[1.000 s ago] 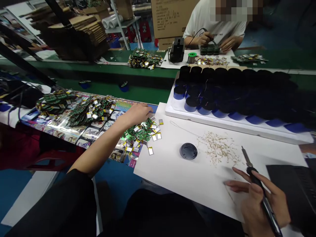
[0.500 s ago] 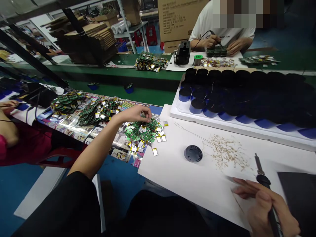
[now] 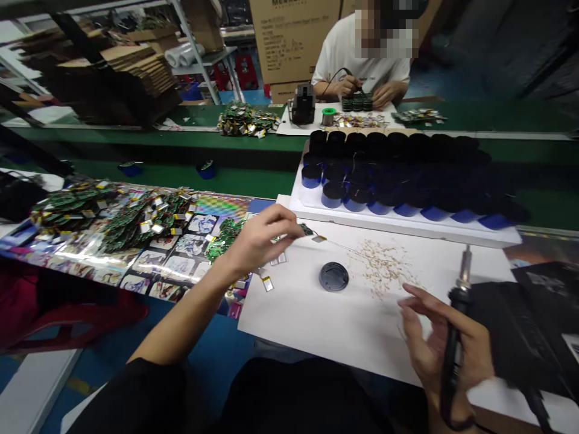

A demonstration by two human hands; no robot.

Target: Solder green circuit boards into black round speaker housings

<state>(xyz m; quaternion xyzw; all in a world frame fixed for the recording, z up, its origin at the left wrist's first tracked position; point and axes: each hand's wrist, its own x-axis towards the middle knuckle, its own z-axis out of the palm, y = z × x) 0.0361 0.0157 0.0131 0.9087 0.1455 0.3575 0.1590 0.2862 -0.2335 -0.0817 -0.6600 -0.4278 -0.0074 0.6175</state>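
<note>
My left hand pinches a small green circuit board at its fingertips, above the white work sheet. A flat silver battery with a yellow end hangs by wires from it. Under and behind this hand lies a heap of circuit boards, partly hidden by it. My right hand holds a soldering iron in the crook of the hand, tip upward, with index finger and thumb extended. Between both hands a round dark plastic cap lies on the sheet.
Small tan scraps are scattered right of the cap. Behind stands a white foam tray with rows of blue-black round housings. More board piles lie left. Across the green conveyor line, a co-worker works at boards.
My left hand has lifted a circuit board with its battery from the heap and moved it right over the sheet. My right hand has moved up and left with the soldering iron. The view has shifted.
</note>
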